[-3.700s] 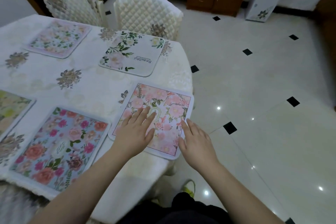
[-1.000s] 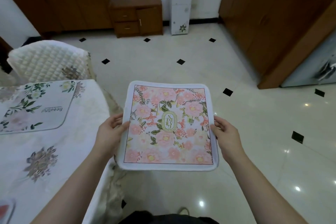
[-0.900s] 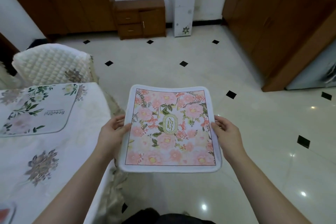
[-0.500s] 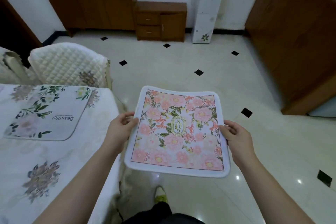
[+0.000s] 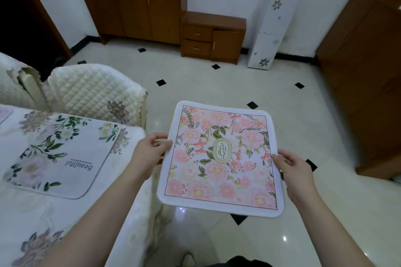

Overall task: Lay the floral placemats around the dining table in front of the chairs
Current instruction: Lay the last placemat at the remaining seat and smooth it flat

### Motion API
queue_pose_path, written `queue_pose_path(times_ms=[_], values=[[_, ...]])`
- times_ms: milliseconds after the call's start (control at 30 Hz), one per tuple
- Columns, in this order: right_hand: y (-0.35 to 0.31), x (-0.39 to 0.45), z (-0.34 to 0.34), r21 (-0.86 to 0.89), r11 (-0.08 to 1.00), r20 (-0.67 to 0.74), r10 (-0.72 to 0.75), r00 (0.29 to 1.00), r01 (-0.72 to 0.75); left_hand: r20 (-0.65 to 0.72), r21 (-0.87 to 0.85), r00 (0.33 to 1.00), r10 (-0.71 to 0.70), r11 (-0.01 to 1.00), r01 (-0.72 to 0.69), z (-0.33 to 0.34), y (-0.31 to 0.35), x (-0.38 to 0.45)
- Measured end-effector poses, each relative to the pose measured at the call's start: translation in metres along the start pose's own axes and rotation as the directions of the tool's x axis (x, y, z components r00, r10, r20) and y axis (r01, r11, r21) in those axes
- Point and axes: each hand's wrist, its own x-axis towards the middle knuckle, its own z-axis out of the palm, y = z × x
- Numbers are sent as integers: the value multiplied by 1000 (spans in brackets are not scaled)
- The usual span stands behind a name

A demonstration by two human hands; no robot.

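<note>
Two hands carry the pink rose-printed square fabric placemat (image 5: 220,159) level over the tiled floor, just off the corner of the white-clothed dining surface (image 5: 71,212). The left hand (image 5: 149,154) pinches its left edge and the right hand (image 5: 293,171) grips its right edge (fingers underneath, hidden). A white leaf-printed placemat (image 5: 58,156) already lies before the quilted cream chair (image 5: 93,91). This looks like the carrying step; next comes finding an unfilled place and lowering the mat flat, edge squared to the chair.
</note>
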Motion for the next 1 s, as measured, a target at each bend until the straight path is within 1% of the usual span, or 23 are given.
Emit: queue_pose_path(times_ms=[100,200,500,633,800,1000], values=[[-7,29,11,-13,1000,22,10,1000,-10,-29,-4,999,-29,1000,29,5,3,23],[-14,66,21,18,1000,46,23,999,-24,-69,-4,996,-50,999,49,15,10,51],[-52,202,23,26,999,170,40,985,-45,-137,-7,990,-26,1000,26,68,55,130],[-67,252,33,9,999,236,45,971,-48,-203,-42,979,-32,999,24,83,71,156],[-82,297,71,-3,999,304,49,951,-50,-276,-72,959,-62,996,43,77,85,182],[-100,346,139,-31,999,373,50,926,-42,-334,-132,940,-74,991,31,48,95,232]])
